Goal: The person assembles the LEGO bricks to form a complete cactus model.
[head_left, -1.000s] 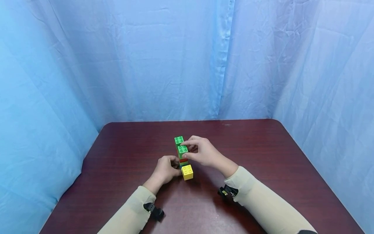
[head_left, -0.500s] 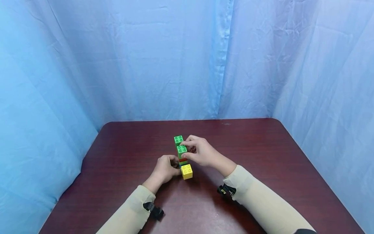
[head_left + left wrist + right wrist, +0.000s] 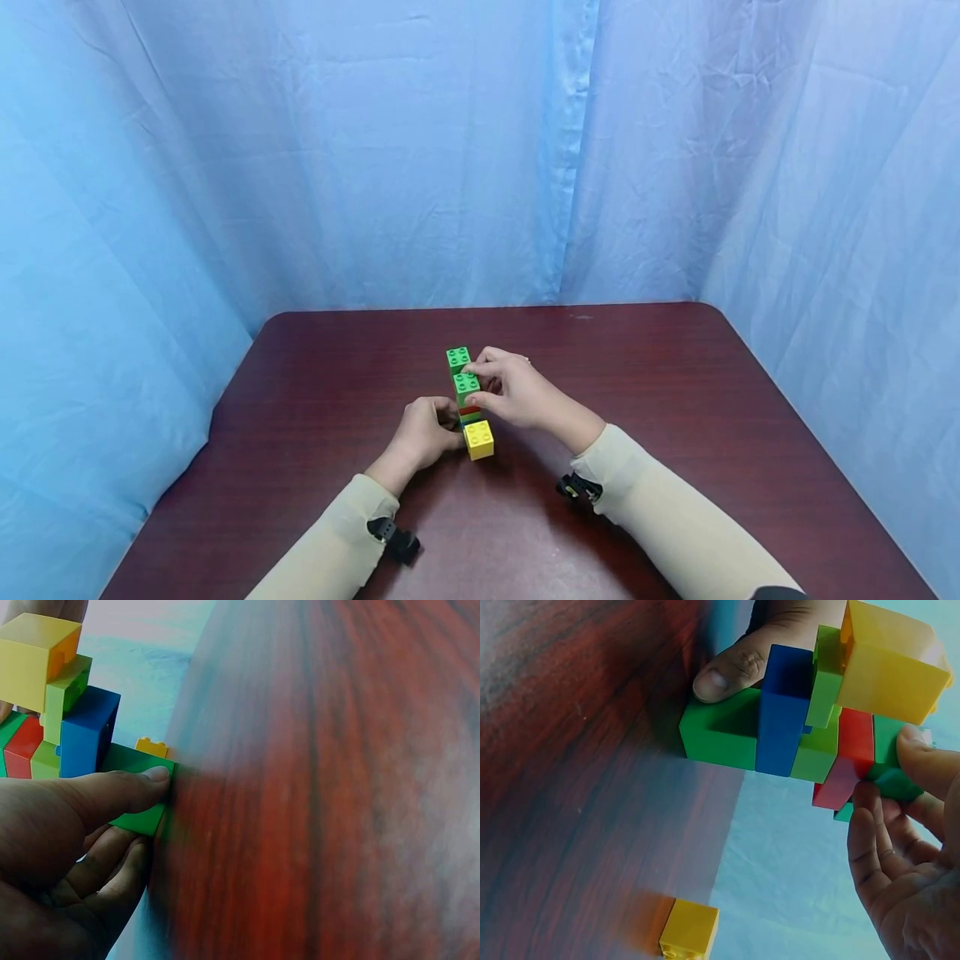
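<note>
My left hand (image 3: pixel 424 433) is clamping the green base brick (image 3: pixel 718 733) at six o'clock; my right hand (image 3: pixel 517 392) is pinching the top green brick (image 3: pixel 467 383), pressing squarely.

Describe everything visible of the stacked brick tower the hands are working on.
The brick tower is glossy plastic studded bricks on the dark red table: a green base, then blue, lime, red and green layers, with a yellow brick jutting out. The left hand grips its base; the right hand pinches the upper green brick.
</note>
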